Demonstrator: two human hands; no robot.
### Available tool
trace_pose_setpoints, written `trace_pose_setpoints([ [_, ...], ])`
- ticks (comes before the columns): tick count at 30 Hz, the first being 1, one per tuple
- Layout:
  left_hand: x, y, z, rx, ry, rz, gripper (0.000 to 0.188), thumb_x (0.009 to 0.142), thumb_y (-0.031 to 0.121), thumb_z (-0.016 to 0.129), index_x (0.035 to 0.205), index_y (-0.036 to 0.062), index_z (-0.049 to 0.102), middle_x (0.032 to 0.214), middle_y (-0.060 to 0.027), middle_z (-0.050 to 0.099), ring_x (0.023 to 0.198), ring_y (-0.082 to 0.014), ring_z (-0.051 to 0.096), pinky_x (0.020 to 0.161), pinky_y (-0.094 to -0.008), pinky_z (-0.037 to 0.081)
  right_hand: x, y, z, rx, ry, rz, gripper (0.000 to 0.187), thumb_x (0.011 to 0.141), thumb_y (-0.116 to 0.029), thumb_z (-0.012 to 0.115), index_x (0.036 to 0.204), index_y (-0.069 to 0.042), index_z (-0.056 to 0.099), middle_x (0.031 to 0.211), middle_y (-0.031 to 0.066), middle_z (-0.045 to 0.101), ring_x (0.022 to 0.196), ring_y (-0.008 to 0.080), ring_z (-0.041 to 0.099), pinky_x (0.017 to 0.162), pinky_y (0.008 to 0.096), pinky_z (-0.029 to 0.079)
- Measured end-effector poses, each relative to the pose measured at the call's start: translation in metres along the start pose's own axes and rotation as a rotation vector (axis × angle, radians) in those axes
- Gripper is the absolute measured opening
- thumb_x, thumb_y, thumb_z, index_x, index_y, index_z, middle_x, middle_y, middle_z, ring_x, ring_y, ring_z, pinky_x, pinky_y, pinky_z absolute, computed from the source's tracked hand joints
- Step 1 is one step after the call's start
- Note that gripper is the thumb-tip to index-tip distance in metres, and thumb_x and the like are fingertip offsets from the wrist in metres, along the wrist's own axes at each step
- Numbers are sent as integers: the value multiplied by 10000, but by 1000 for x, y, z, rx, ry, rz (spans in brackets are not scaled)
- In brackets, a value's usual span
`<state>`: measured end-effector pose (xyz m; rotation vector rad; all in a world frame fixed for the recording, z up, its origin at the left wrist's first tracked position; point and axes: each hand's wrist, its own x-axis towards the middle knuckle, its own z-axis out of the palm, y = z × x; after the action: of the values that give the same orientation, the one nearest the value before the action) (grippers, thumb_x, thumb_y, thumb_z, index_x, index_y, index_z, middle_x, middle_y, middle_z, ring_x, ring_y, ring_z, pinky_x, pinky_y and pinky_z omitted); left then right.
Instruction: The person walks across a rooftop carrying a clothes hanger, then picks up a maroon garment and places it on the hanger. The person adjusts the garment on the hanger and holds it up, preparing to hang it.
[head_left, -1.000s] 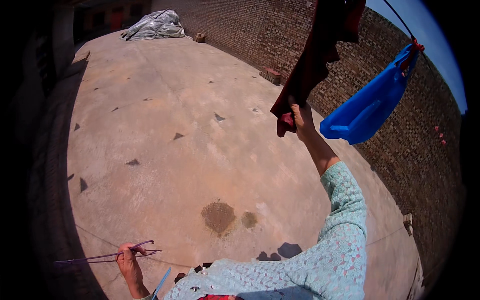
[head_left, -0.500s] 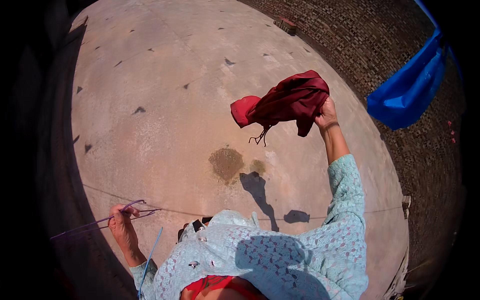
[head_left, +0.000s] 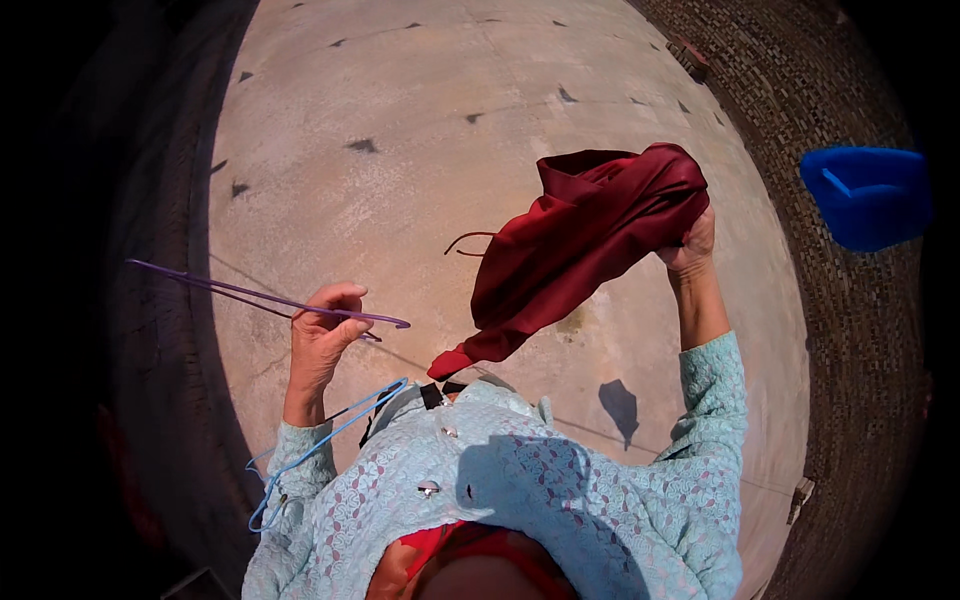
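Observation:
My right hand (head_left: 693, 248) is closed on one end of a dark red cloth garment (head_left: 590, 245). The cloth hangs bunched and slanting down to the left, its low tip close to my waist. A thin looped cord (head_left: 468, 236) sticks out from its left edge. On the left, the fingers of my left hand (head_left: 325, 335) pinch a thin purple clothes hanger (head_left: 240, 289), whose far end reaches leftward. A light blue clothes hanger (head_left: 345, 420) hangs at my left forearm, against the sleeve. Hanger and garment are apart from each other.
Pale concrete ground (head_left: 400, 200) lies below, marked with several small triangular shadows. A brick wall (head_left: 850, 340) runs along the right, with a blue plastic piece (head_left: 870, 200) in front of it. A reddish block (head_left: 688, 58) sits at the wall's foot.
My left hand has risen and come inward with the purple hanger. The garment has swung lower and spread out toward my body. More of the blue hanger shows at my left forearm.

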<state>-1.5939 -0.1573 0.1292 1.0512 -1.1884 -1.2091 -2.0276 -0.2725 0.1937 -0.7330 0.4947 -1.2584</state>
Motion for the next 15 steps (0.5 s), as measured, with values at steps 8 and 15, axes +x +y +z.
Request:
trace_pose_setpoints([
  [8, 12, 35, 36, -37, 16, -67, 257, 756, 112, 729, 1004, 82, 670, 738, 59, 561, 619, -21, 456, 535, -175, 354, -4, 14, 64, -314, -228, -198, 538, 799, -346, 655, 1192, -15, 495, 1151, 134, 576, 1054, 267, 566, 900, 423, 484],
  [15, 17, 48, 62, 41, 20, 27, 625, 695, 71, 755, 1272, 119, 521, 992, 3, 601, 510, 20, 386, 472, -146, 344, 12, 12, 86, -1181, -256, -661, 560, 780, -395, 660, 1152, -4, 509, 1100, 107, 596, 1001, 217, 588, 869, 362, 487],
])
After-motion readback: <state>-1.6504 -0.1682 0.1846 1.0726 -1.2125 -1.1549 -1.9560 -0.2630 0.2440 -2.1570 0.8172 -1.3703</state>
